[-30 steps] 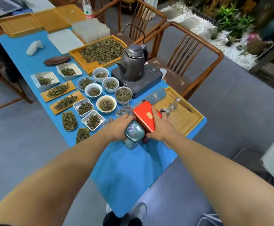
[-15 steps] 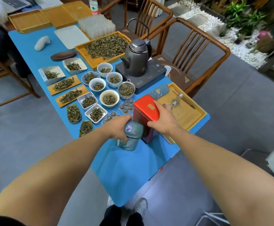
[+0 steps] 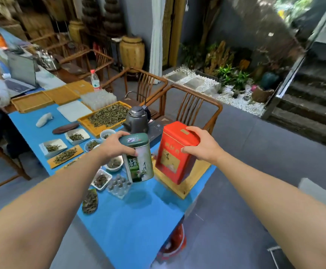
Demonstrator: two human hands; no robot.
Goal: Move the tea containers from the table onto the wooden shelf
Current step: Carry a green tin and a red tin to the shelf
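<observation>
The person stands at the near end of the blue table with a tea tin in each hand, both lifted clear of the top and hanging above it. The left hand clamps the green tin by its lid end, thumb along the front edge and fingers curled over the back; the right hand grips the red tin near its upper corner, fingers over the lid and thumb pressed to the side face. Each tin is tall, its long axis running lid to base. The green one hangs close to upright, lid up, base tipped slightly towards the right; the red one leans more, top away and to the right, bottom swung back towards the person. The danger is plain enough: both are held only at the top, so a lid that slides off, or a grip that slackens on smooth metal, drops a tin onto the small dishes of leaf and the tray of tiny glass jars directly beneath. The tins hang near each other and could knock together on the turn. The wooden shelf may be among the blurred shapes at the back; I cannot tell.
</observation>
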